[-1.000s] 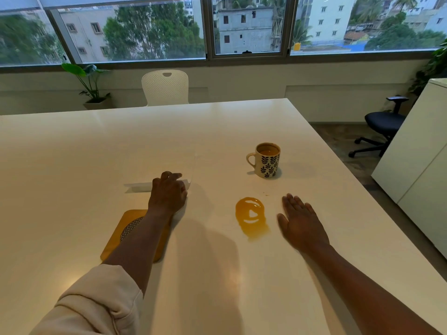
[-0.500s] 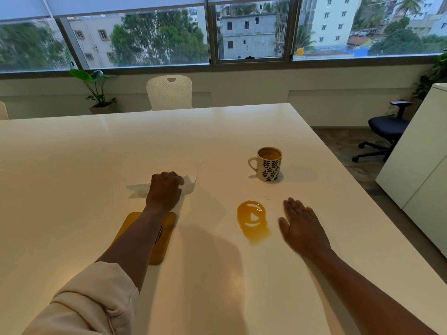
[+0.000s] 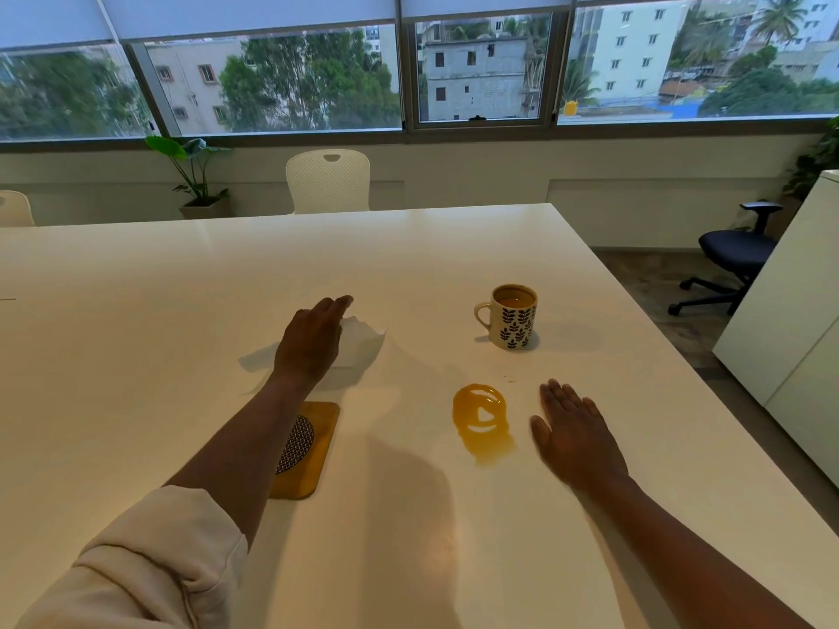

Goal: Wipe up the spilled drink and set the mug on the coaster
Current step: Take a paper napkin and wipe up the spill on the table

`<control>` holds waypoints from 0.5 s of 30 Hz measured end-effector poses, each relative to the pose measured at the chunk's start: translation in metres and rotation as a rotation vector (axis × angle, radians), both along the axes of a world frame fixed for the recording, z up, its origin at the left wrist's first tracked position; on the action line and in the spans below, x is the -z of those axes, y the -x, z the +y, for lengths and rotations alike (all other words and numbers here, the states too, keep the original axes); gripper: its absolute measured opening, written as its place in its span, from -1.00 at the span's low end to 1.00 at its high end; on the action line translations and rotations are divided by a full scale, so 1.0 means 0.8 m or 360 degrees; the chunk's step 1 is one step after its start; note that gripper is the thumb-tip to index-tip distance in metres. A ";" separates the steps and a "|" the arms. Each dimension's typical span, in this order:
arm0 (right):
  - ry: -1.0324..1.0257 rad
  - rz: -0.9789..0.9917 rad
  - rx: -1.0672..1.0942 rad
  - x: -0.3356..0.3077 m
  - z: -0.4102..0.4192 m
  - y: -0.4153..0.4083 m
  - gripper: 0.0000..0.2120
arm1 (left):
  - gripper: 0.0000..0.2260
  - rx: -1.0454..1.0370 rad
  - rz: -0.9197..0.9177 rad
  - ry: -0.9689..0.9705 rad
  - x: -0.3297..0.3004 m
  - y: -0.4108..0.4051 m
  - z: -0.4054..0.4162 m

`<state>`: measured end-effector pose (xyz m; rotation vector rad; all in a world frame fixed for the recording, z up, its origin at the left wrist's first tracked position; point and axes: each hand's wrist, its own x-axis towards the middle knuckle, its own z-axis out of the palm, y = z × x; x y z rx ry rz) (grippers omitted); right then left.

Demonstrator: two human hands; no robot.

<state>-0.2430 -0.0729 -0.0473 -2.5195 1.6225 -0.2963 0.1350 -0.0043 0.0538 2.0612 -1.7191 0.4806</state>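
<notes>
head view: my left hand (image 3: 313, 345) is on the white napkin (image 3: 358, 345), far of the coaster (image 3: 305, 449); whether the fingers pinch the napkin or just lie over it, i cannot tell. my right hand (image 3: 574, 435) lies flat on the table (image 3: 136, 356), fingers straight and close together, just right of the orange puddle (image 3: 482, 422). the mug (image 3: 514, 316) stands upright on the far right, still holding drink, well apart from the coaster. risks as i judge them: dragging the napkin carelessly could smear the puddle toward my right hand, and a hasty lift could slop more drink from the mug.
</notes>
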 end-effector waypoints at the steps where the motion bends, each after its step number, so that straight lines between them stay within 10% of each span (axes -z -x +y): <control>1: -0.0007 -0.0001 -0.0001 0.000 -0.001 0.000 -0.42 | -0.57 -0.0008 -0.0007 0.0010 -0.004 0.000 0.001; 15: -0.0126 -0.0045 -0.0002 -0.007 -0.008 -0.002 -0.42 | -0.72 0.0119 0.0021 0.0195 -0.057 0.025 0.014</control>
